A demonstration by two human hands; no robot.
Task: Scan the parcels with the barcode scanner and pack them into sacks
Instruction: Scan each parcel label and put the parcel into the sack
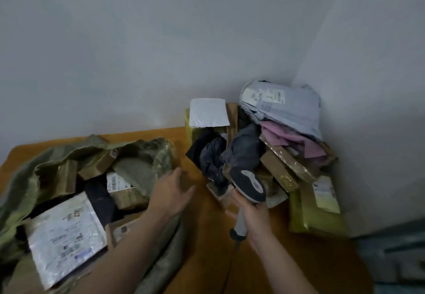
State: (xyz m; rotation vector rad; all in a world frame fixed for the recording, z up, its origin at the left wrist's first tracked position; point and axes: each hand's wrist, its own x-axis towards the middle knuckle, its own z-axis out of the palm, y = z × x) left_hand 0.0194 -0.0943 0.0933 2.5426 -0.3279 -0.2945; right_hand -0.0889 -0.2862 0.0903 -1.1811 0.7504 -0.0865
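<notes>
Head view: barcode scanner (247, 192) in right hand (255, 217), above table (207, 247).

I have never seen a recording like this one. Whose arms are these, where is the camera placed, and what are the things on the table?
There is no machine here. A person wears one camera on the head, so you look forward and down along that person's own two arms. The left hand is open and holds nothing; it is near the rim of a green sack. The sack lies open and has several parcels in it, among them a white envelope. The right hand grips the handle of a barcode scanner, whose head points toward a pile of parcels in the corner. Everything rests on a wooden table.
</notes>
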